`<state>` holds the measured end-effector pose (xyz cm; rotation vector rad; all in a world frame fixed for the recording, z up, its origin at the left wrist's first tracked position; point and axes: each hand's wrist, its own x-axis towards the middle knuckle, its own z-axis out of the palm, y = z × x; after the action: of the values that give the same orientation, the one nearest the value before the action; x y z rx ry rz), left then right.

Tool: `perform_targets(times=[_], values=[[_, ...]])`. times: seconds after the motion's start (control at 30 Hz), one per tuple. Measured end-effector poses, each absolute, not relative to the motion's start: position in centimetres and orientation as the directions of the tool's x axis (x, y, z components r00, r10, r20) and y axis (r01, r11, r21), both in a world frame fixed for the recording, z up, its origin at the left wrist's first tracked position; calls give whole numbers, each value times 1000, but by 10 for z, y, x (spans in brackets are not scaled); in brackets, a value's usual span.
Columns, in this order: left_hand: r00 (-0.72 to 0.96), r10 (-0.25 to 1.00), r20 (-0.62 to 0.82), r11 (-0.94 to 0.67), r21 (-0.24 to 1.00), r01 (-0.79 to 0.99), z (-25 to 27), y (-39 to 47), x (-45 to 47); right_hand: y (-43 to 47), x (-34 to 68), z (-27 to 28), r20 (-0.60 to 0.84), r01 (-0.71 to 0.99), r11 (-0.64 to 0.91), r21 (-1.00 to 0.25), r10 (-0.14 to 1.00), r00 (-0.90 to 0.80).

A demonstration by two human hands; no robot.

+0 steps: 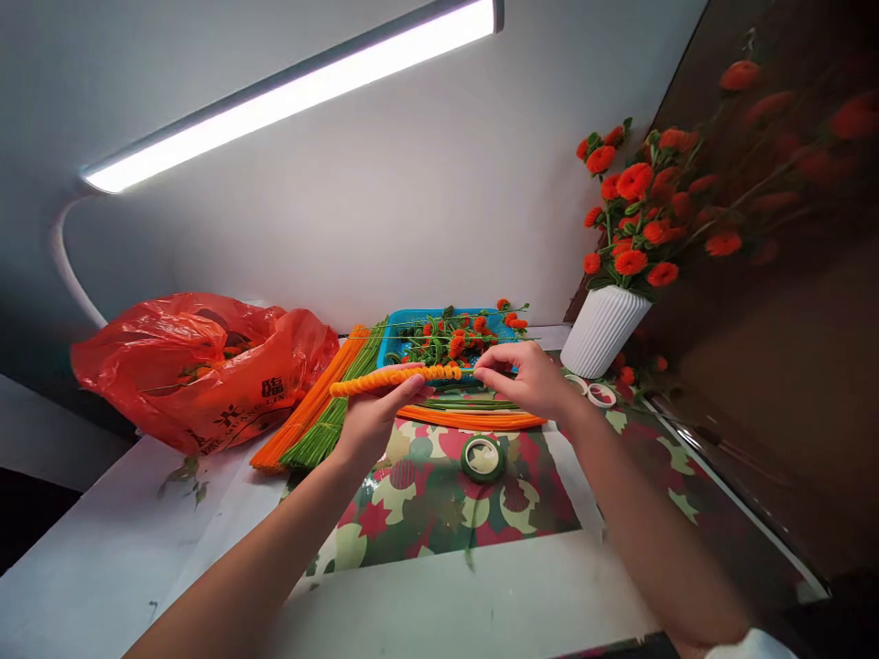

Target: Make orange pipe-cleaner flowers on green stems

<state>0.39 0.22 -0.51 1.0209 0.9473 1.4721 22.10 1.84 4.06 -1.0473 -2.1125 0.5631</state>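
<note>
An orange pipe cleaner coil [395,376], wound in a long spiral around a thin green stem [468,372], lies across in front of me. My left hand [367,421] is closed on the coil from below, with the thumb along its near side. At the coil's right end, my right hand [527,375] pinches the green stem between thumb and fingertips. Beneath the hands lie loose green pipe cleaners [473,404] and a curved bundle of orange pipe cleaners [473,421]. A roll of green floral tape [482,458] rests nearer to me.
Behind the hands, a blue basket [393,340] holds small orange flowers. Left stand orange [292,416] and green pipe cleaner bundles [322,435] and a red plastic bag [199,375]. A white vase [604,329] of flowers stands right, beneath a lamp [302,91] reaching overhead from the left.
</note>
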Motion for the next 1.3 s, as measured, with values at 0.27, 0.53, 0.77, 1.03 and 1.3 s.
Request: perform_targets(times=[0.27, 0.53, 0.77, 1.03, 1.3], values=[[-103, 992, 69, -99, 939, -328, -2, 1, 5, 18, 220, 39, 402, 505, 594, -626, 801, -444], [-86, 992, 97, -119, 945, -305, -4, 1, 4, 18, 220, 39, 428, 530, 594, -605, 804, -412], [-58, 990, 131, -142, 948, -285, -7, 2, 5, 17, 217, 37, 430, 535, 584, -610, 811, -396], [-92, 989, 112, -134, 947, -291, -8, 3, 3, 17, 218, 38, 434, 530, 579, -620, 816, -383], [-100, 992, 77, -106, 938, -331, -3, 4, 3, 16, 221, 42, 412, 505, 555, -661, 831, -373]])
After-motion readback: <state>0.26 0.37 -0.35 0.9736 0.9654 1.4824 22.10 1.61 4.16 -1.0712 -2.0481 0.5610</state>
